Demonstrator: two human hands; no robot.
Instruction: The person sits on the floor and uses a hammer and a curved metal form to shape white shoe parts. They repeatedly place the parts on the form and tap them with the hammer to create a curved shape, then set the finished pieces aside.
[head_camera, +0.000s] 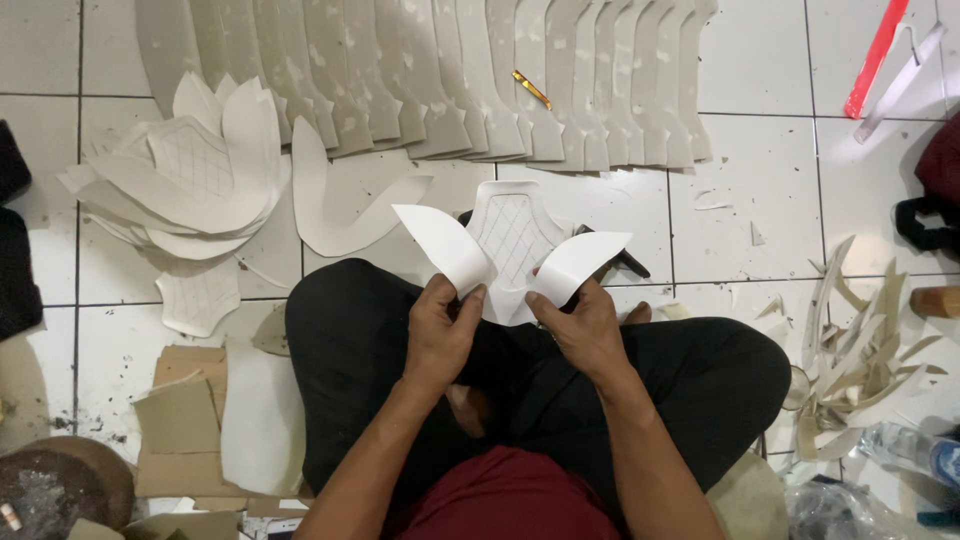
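I sit cross-legged on a white tiled floor. My left hand (440, 325) and my right hand (582, 325) both grip one white cut-out piece (512, 240) above my lap. The piece has a quilted middle panel and two wings that curl toward me, one in each hand. A dark tool (628, 262) lies on the floor just behind the right wing, partly hidden.
A stack of like white pieces (190, 180) lies at left. A long row of overlapped grey-white pieces (440, 70) runs along the top, with a yellow cutter (532, 89) on it. Offcut strips (860, 340) pile at right, cardboard sheets (185, 420) at lower left, a red strip (878, 55) at upper right.
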